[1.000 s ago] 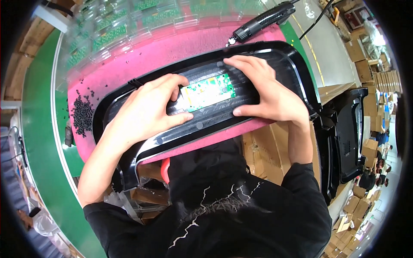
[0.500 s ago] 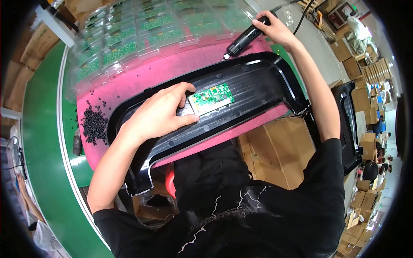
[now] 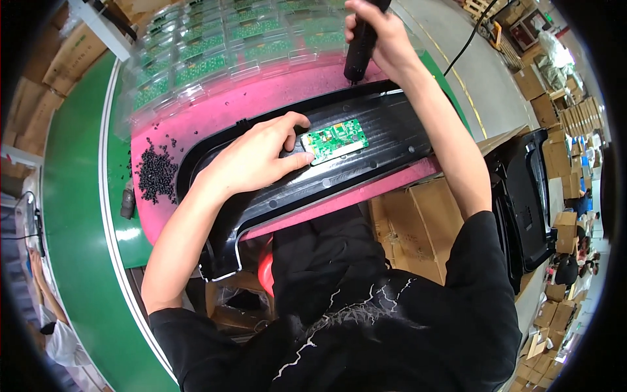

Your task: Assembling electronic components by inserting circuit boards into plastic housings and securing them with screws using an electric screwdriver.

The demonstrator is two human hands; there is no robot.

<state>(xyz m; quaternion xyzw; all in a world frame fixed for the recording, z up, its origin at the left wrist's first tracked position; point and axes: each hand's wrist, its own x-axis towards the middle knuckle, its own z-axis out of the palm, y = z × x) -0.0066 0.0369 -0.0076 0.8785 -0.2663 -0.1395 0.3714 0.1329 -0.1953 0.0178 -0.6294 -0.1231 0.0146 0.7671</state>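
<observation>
A long black plastic shell (image 3: 392, 130) with a raised rim lies across the pink mat. Inside it rests a green circuit board (image 3: 339, 140) with a pale edge strip. My left hand (image 3: 258, 157) reaches over the shell, thumb and curled fingers gripping the board's left end. My right hand (image 3: 385, 36) is wrapped around a black electric screwdriver (image 3: 360, 59), held nearly upright with its tip down by the shell's far rim. What the tip touches is too small to make out.
A pile of small black screws (image 3: 157, 173) lies on the pink mat (image 3: 261, 91) at left. Clear trays (image 3: 255, 42) of green boards stand at the back. A dark cylindrical piece (image 3: 127, 201) lies left on the green table (image 3: 78, 189). An open cardboard box (image 3: 424, 222) stands near my lap.
My right hand has swung the screwdriver from a slant to nearly upright, its tip slightly right. My left hand stays at the board. The whole view has shifted somewhat.
</observation>
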